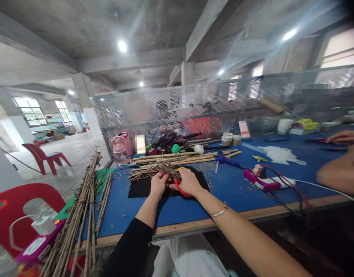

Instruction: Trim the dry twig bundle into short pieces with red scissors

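My right hand (188, 182) is closed around pruning shears with red and yellow handles (181, 188); their blades are hard to make out. Close beside it, my left hand (158, 184) pinches what looks like a thin brown twig near the shears. Both hands are over a black cloth (136, 188) on the blue tabletop. Just beyond my fingers lies a pile of cut twigs (142, 171), with longer peeled sticks (191, 158) behind it. A bundle of long dry stems (81, 207) leans over the table's left edge, and a few shorter stalks (104, 204) lie beside it.
A blue glue gun (227, 159) and a magenta power strip (262, 181) with cables lie to the right. Another person's arm (340, 169) reaches in there. A pink bottle (120, 150) stands before the perforated screen (130, 111). A red chair (26, 200) is at left.
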Demonstrator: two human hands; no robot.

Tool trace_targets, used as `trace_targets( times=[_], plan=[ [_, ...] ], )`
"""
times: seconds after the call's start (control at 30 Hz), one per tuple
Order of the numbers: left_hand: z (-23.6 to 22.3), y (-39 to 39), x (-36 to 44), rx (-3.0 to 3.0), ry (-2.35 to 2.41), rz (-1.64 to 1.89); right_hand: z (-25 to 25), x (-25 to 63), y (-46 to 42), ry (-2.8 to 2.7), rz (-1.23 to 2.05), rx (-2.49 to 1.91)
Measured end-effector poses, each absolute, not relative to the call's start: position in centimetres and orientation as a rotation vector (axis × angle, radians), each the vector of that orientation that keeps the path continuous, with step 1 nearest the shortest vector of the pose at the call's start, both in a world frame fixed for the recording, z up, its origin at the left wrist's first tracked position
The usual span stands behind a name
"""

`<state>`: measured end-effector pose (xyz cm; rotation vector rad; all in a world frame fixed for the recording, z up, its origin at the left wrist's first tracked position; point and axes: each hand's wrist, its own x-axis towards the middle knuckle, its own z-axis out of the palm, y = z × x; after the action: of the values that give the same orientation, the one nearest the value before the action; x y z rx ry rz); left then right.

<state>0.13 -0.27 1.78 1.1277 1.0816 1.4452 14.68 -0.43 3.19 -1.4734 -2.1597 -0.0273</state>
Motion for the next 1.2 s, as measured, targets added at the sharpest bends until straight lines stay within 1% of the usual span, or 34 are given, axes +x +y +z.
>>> trace_targets(
  times=[0.13,0.33,0.7,0.9,1.07,1.2],
  plan=[
    [1.67,-0.32,0.13,1.162,1.088,1.438,3.2,14.68,-0.5,-2.157,-0.065,-1.458],
    [1.95,-0.5,0.1,1.186,1.135,1.44,3.3,14.68,-0.58,-2.191,0.051,-1.547],
    [2.28,-0.79,0.19,1.168,1.115,1.432,3.28,14.87,-0.31,-2.18,0.055,-1.661],
    [1.5,-0.22,-0.01,1.157,1.137,1.435,3.18,14.94,-0.15,-2.191,0.085,-1.699],
    [1.42,-0.11,-0.23,1.189,1.185,1.449,3.16,14.99,-0.14,-2.208,0.067,-1.7],
    [1.92,-0.37,-0.19,1.105,1.209,1.489,3.14,14.99,-0.24,-2.195,0.032,-1.692]
  ],
)
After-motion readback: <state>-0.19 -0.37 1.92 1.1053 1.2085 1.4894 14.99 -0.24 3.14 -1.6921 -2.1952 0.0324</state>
